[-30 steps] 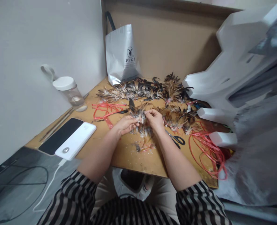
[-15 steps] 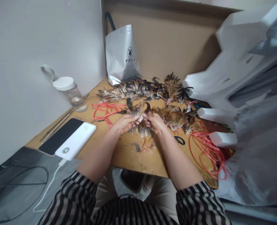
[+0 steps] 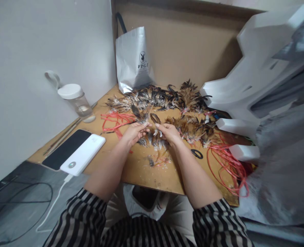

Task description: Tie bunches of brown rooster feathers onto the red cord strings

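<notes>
My left hand (image 3: 135,133) pinches a small bunch of brown and dark feathers (image 3: 141,115) that stands up above its fingertips. A short gap to the right, my right hand (image 3: 169,133) is closed on a single dark curved feather (image 3: 155,118), its pale base by the thumb. Below and between the hands lies a pile of loose feathers (image 3: 155,140) on the wooden table (image 3: 141,175). Close to my right hand, a row of brown feather bunches (image 3: 196,128) stretches rightward.
Another long row of feathers (image 3: 154,97) lies at the back before a silver bag (image 3: 133,61). Red plastic strips (image 3: 117,121) lie left, more red strings (image 3: 227,164) right. A bottle (image 3: 77,101), phone (image 3: 67,147), white power bank (image 3: 83,154) and black-handled tool (image 3: 197,153) surround the work area.
My hands have moved slightly apart. The feather in my right hand is now separate from the bunch in my left, which has shifted a little left.
</notes>
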Tool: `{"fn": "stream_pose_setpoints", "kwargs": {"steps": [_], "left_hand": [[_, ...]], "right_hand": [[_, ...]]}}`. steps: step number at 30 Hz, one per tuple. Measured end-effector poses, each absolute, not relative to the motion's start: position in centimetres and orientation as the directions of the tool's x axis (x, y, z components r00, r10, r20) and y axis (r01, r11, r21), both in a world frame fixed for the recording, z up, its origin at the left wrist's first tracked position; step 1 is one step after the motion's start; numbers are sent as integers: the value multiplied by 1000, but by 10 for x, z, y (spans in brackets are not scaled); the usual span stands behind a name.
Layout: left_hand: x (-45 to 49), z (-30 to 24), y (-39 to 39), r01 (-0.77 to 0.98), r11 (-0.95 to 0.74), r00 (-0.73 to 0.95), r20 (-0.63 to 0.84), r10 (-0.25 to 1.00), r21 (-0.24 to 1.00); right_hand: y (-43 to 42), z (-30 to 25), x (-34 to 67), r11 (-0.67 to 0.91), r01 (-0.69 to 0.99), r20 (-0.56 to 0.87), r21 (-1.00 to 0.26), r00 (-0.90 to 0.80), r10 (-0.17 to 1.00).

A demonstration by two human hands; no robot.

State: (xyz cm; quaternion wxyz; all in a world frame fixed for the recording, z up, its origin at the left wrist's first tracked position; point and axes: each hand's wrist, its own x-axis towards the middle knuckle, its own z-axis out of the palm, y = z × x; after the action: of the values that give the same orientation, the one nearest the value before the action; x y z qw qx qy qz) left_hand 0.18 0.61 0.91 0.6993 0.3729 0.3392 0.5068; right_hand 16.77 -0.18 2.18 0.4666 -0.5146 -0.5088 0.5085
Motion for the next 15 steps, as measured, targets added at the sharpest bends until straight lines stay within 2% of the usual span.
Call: {"fn": "stream_pose_setpoints", "kwargs": {"steps": [7,15], "left_hand": [[1,8,8,-480,211,237,-106,966,852],[2,11,0,-386,287,437,-101,894,877]], "right_hand": [[1,24,172,-137,-151,-107,-979,-191,976],[-2,25,168,-123,-253,-82,-959,-170,982]]}}
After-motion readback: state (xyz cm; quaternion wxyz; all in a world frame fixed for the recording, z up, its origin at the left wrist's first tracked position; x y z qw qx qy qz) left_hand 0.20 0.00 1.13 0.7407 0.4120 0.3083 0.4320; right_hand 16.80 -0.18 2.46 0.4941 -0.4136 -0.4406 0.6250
